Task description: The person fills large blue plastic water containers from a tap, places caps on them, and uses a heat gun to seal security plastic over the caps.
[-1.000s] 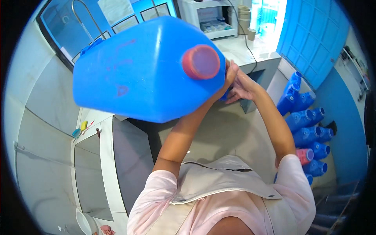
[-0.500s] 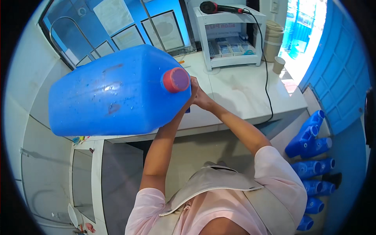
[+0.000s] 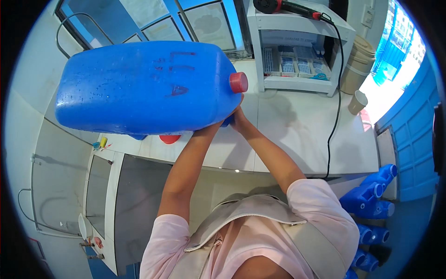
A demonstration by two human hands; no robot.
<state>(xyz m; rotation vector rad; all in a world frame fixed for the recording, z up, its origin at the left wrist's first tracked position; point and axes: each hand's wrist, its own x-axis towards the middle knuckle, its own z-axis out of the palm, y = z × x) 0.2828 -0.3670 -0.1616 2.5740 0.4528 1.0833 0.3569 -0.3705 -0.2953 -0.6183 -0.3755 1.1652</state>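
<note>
A large blue plastic jug [image 3: 134, 88] lies on its side in my hands above the counter, with water drops on its wall and dark marks on its upper face. Its red screw cap [image 3: 239, 82] points right. My right hand [image 3: 239, 120] grips the underside near the cap end, fingers mostly hidden. Close by, my left hand [image 3: 217, 126] reaches under the same end; the jug covers its fingers. Below the jug, a red round piece [image 3: 170, 139] and a bit of blue peek out, mostly hidden.
The white counter [image 3: 297, 135] carries a white shelf [image 3: 297, 86] with a heat-gun-like tool [image 3: 288, 8] on top. Its black cord [image 3: 335, 116] trails over the counter. A paper cup [image 3: 357, 102] stands near a beige bucket [image 3: 357, 63]. Blue jugs [image 3: 367, 200] fill the lower right.
My hands and the jug's cap end have moved right and the jug has rolled, bringing its marked face up. The view has shifted, and the red piece below has come into sight.
</note>
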